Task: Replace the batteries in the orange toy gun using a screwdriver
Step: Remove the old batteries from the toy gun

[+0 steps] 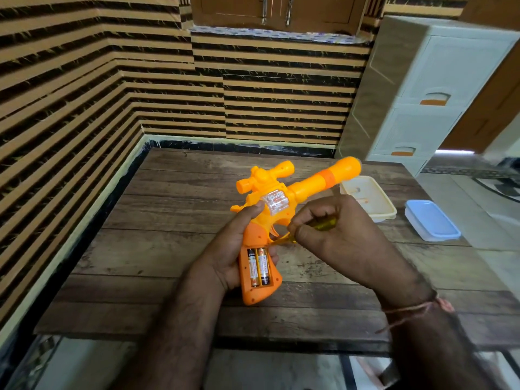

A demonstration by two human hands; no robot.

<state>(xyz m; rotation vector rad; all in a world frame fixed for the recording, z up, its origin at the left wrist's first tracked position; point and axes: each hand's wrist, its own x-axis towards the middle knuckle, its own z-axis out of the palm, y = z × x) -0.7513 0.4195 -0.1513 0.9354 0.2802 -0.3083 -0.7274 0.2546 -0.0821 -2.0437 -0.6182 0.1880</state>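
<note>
On the far right of the wooden plank table (168,209) we see two shallow plastic boxes: a cream box (374,198) holding a couple of small pale pieces we cannot identify, and a clear box (432,223) under a blue lid, contents hidden. Our left hand (233,249) wraps around the grip of the glossy orange toy gun (270,209), held above the table with its barrel pointing away to the right. Its open grip compartment holds two batteries (259,267) side by side. Our right hand (332,232) curls around a translucent yellow screwdriver (323,224), just beside the trigger guard.
</note>
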